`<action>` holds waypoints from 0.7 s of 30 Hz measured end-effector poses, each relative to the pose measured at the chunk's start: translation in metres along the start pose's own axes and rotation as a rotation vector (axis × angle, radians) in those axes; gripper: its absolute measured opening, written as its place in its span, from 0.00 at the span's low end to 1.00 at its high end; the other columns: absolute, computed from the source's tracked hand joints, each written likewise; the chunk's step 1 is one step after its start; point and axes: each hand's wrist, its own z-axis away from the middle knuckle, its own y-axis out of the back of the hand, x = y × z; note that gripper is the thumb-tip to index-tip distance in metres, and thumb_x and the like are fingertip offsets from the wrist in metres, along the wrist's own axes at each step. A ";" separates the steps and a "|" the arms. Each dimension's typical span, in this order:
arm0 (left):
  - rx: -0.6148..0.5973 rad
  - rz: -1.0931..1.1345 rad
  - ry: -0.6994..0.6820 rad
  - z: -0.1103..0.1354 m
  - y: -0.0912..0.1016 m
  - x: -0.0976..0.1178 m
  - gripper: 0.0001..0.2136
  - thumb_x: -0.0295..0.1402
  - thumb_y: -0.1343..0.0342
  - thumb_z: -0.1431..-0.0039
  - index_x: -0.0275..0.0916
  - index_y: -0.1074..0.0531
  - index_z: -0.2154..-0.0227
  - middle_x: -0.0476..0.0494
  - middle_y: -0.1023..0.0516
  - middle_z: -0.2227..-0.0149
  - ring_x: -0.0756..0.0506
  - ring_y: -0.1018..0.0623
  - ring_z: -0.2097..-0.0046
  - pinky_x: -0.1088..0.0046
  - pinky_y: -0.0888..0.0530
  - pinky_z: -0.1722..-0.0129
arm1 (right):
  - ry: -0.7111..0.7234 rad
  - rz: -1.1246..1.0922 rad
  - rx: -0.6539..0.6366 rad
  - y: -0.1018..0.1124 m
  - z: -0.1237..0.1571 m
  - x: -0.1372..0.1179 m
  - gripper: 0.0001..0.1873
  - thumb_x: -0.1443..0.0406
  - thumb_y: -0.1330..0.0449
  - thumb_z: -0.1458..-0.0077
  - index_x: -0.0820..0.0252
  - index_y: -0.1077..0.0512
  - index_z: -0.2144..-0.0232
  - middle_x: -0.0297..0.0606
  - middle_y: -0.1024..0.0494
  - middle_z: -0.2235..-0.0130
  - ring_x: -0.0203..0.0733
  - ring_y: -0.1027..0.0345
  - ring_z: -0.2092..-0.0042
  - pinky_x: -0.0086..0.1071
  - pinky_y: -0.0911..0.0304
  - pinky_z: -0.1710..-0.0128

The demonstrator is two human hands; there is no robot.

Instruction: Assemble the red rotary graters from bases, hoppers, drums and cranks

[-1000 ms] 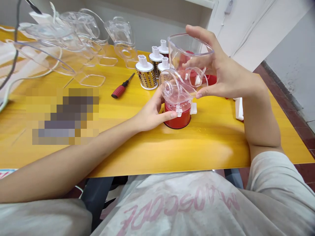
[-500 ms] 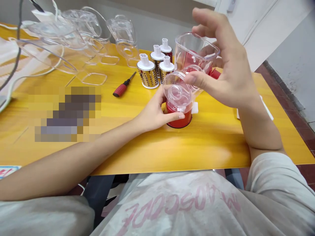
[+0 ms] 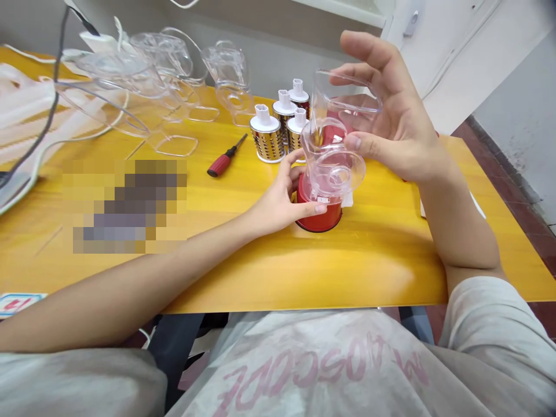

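The red base stands on the table, back from the middle of the front edge, with a clear plastic housing on top of it, the wide mouth of the housing facing upward. The left hand is closed round the left side of the base, thumb across its front and fingers behind, clasping it low, where the clear plastic meets the red. The right hand is curved about the upper part of the housing with its fingers spread, thumb at the near side and the other fingers beyond the clear wall; whether it grips firmly or only touches, I cannot tell. A white tab juts out at the right of the base.

Behind the base, toward the back edge, four drums with white caps stand close together. A screwdriver with a red and black handle lies to their left. More clear housings crowd the back left of the table, with a grey cable and a pale cable near the left edge. A card lies at the front left corner
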 end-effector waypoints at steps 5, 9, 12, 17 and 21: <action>0.013 0.047 -0.059 -0.004 0.003 -0.006 0.77 0.71 0.11 0.54 0.59 0.52 0.11 0.25 0.28 0.15 0.18 0.25 0.15 0.29 0.26 0.14 | -0.013 0.049 -0.051 0.001 -0.006 0.002 0.63 0.29 0.16 0.58 0.33 0.23 0.24 0.32 0.30 0.12 0.69 0.43 0.09 0.61 0.18 0.22; 0.016 0.035 -0.088 -0.004 0.004 0.002 0.74 0.70 0.12 0.49 0.61 0.53 0.11 0.27 0.28 0.15 0.18 0.23 0.15 0.31 0.21 0.17 | -0.012 0.119 -0.044 -0.004 -0.001 -0.007 0.60 0.25 0.21 0.49 0.34 0.26 0.21 0.33 0.32 0.11 0.65 0.39 0.11 0.52 0.13 0.29; -0.009 -0.012 -0.105 -0.002 0.004 0.006 0.70 0.73 0.16 0.43 0.56 0.51 0.10 0.29 0.27 0.15 0.20 0.26 0.14 0.33 0.24 0.15 | 0.017 0.208 0.006 -0.012 0.007 -0.021 0.57 0.22 0.25 0.44 0.37 0.24 0.23 0.38 0.24 0.17 0.63 0.27 0.20 0.52 0.12 0.29; 0.005 -0.120 -0.220 0.000 0.002 0.012 0.61 0.72 0.16 0.43 0.49 0.35 0.17 0.27 0.27 0.15 0.21 0.28 0.13 0.36 0.31 0.10 | 0.042 0.428 0.080 -0.021 0.011 -0.037 0.58 0.16 0.36 0.39 0.42 0.20 0.25 0.44 0.21 0.20 0.66 0.34 0.14 0.57 0.16 0.24; -0.049 -0.106 -0.163 -0.002 0.009 0.016 0.47 0.65 0.18 0.34 0.46 0.25 0.21 0.28 0.19 0.21 0.23 0.20 0.19 0.37 0.27 0.13 | 0.151 0.404 -0.057 -0.010 0.008 -0.031 0.53 0.23 0.37 0.30 0.44 0.27 0.18 0.37 0.26 0.14 0.63 0.39 0.10 0.52 0.18 0.21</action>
